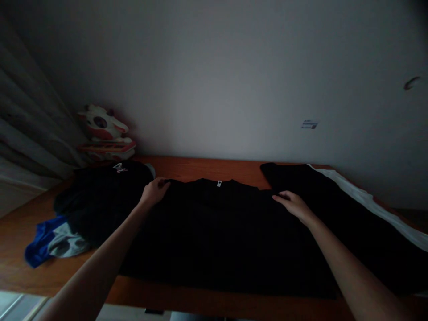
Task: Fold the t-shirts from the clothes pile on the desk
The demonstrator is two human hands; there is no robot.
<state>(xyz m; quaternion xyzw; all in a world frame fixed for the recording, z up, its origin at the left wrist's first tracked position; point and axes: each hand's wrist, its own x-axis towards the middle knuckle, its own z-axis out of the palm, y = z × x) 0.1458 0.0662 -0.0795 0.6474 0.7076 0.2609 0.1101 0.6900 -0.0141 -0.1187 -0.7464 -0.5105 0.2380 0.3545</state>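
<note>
A black T-shirt point(217, 240) lies spread flat on the wooden table, its neckline at the far side with a small white label point(219, 183) in it. My left hand point(155, 191) pinches the shirt at its left shoulder, fingers closed on the cloth. At the opposite shoulder, my right hand point(293, 204) has its thumb and fingers together on the edge of the fabric. Both forearms reach over the shirt's sides. The dim light hides most folds in the dark cloth.
Left of the shirt is a heap of dark clothes point(100, 200), with a blue and grey garment point(63, 238) under it. Black and white garments point(354, 214) lie at right. A cow-shaped toy keyboard point(107, 133) stands back left on the table point(200, 166), against the wall.
</note>
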